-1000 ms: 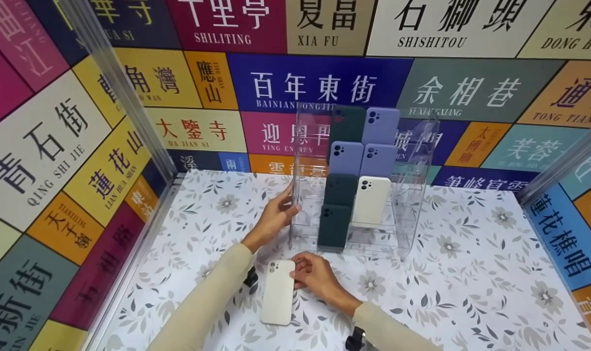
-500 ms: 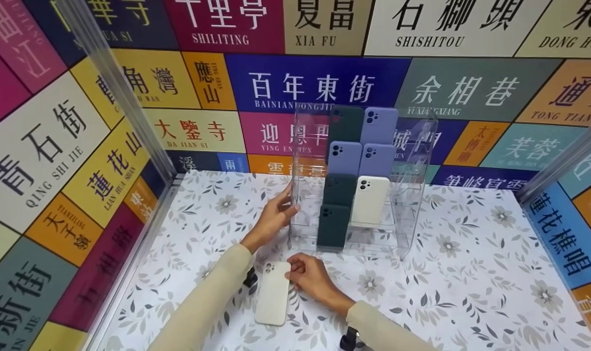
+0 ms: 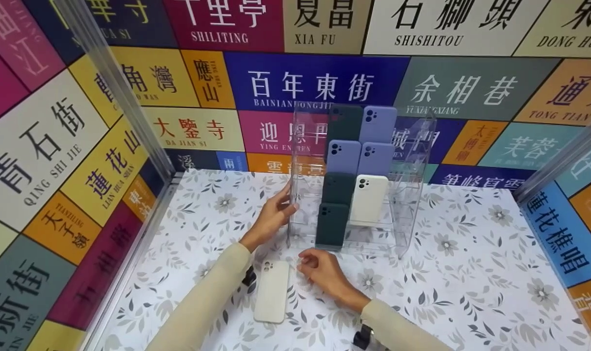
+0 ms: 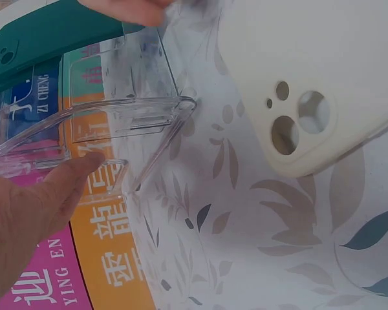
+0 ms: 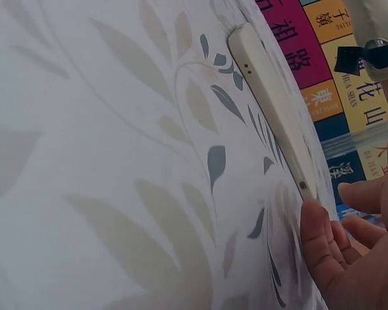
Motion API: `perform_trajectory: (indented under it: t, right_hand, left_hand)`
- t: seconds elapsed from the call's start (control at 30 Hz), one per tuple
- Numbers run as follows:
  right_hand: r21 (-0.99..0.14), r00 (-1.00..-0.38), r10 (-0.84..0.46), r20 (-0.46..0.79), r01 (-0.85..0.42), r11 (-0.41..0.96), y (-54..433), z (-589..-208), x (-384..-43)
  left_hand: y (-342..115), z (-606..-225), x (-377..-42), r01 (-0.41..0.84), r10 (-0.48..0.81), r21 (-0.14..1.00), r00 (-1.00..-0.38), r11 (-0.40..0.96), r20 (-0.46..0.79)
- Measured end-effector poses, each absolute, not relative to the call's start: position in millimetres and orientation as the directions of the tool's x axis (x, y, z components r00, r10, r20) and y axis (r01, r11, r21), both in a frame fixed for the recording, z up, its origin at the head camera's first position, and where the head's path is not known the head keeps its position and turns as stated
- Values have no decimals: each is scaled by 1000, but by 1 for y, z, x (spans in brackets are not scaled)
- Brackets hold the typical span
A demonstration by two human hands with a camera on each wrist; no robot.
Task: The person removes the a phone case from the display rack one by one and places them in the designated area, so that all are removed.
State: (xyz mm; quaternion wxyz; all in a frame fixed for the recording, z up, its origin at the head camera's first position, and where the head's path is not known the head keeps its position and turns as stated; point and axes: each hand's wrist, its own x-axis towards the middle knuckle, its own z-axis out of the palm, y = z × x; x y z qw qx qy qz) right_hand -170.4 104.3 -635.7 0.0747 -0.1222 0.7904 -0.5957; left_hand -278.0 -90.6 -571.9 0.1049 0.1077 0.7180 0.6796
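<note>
My left hand (image 3: 274,214) holds the left side of a clear stepped display stand (image 3: 305,226); in the left wrist view its thumb lies near the stand's clear edge (image 4: 136,102). A cream phone case (image 3: 272,292) lies flat on the table in front, camera holes toward the stand. Just right of its top end is my right hand (image 3: 327,273), fingers loosely bent, holding nothing. In the right wrist view the fingertips appear close to the end of the cream case (image 5: 271,103). The stand bears dark green cases (image 3: 332,226), lavender cases (image 3: 377,124) and another cream case (image 3: 371,200).
The table (image 3: 470,292) has a white cover with grey leaves and flowers. Colourful sign-printed walls (image 3: 319,83) rise behind and at both sides. A metal frame post (image 3: 129,107) stands at the left corner, another (image 3: 563,161) at the right.
My right hand first shifts the cream case slightly left, then lets go and draws off to the right. The left hand stays at the stand.
</note>
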Motion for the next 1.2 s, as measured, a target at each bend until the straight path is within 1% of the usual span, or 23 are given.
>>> perform_trajectory:
  t: [0.13, 0.27, 0.43, 0.63, 0.83, 0.93, 1.03, 1.2]
  right_hand:
    - [-952, -965, -263, 26, -104, 286, 125, -628, -173]
    - [-953, -976, -214, 28, -90, 289, 144, -621, -177]
    - [-942, -981, -183, 59, -115, 315, 163, -614, -181]
    - [-916, -983, -159, 90, -144, 375, 183, -604, -183]
    - [-913, -986, -127, 104, -145, 380, 200, -594, -188]
    - [-907, -983, -118, 142, -177, 382, 208, -587, -191]
    - [-895, -977, -106, 184, -211, 394, 213, -580, -195]
    - [-876, -972, -98, 213, -234, 423, 217, -568, -203]
  left_hand:
    - [-90, -572, -278, 7, 299, 997, -954, 74, -15]
    - [-91, -572, -278, -8, 293, 997, -955, 79, -31]
    - [-91, -572, -277, -21, 282, 996, -958, 89, -46]
    - [-90, -572, -276, 9, 267, 992, -964, 125, -25]
    - [-89, -575, -275, 41, 270, 989, -963, 145, 0]
    - [-87, -575, -276, 62, 282, 986, -959, 157, 16]
    - [-86, -575, -276, 77, 287, 986, -958, 149, 31]
    - [-86, -576, -276, 46, 254, 994, -967, 99, 19]
